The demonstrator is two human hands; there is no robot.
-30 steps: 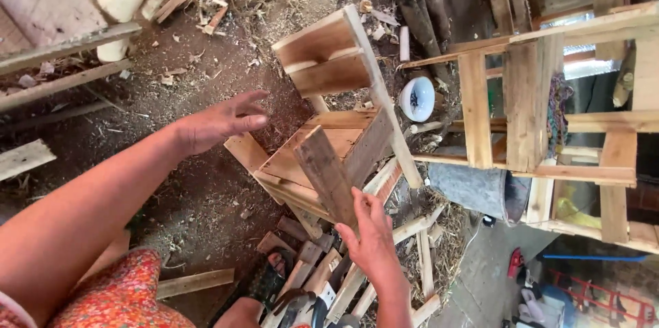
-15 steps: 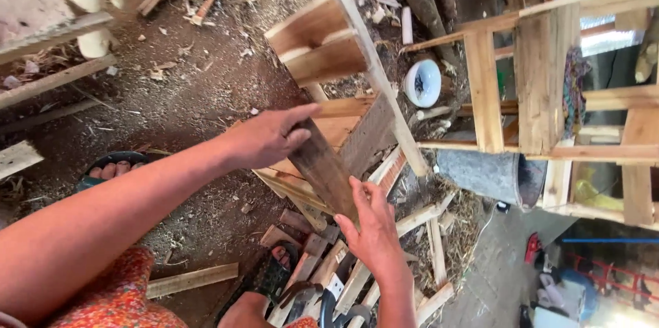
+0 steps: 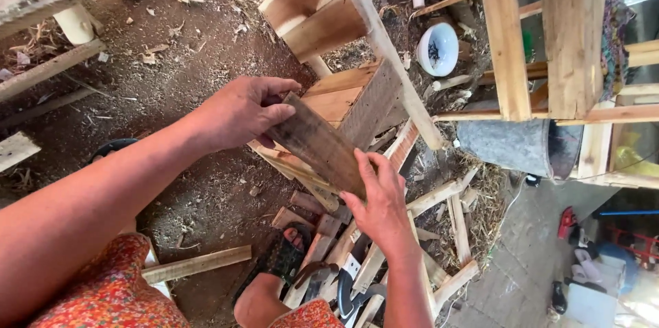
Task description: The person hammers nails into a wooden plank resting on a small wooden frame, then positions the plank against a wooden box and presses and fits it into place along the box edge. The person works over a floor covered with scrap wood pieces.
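Both of my hands grip a short, weathered wooden slat (image 3: pixel 319 146) above a half-built wooden crate frame (image 3: pixel 357 87) on the dirt floor (image 3: pixel 171 60) of a workshop. My left hand (image 3: pixel 240 111) clamps the slat's upper end, thumb on its face and fingers curled behind; my right hand (image 3: pixel 377 201) closes on the lower end, fingers wrapped over the edge. The slat sits tilted, held just above the frame's pale boards and beside a grey upright plank (image 3: pixel 374 101), not yet seated on anything as far as I can tell.

To do this step well, I judge the slat should be kept square to the frame's rails, with both ends supported evenly and fingers clear of any spot where a fastener would go. The loose offcuts (image 3: pixel 439 197) piled beneath could snag it, so a steady two-handed hold matters.

A white bowl (image 3: pixel 437 50) with dark bits inside rests on the ground past the frame, and a grey metal bucket (image 3: pixel 511 142) lies on its side beneath a wooden rack (image 3: pixel 508 46). My sandalled foot (image 3: pixel 285 256) stands among the scraps, next to what looks like a hammer (image 3: pixel 316 273).
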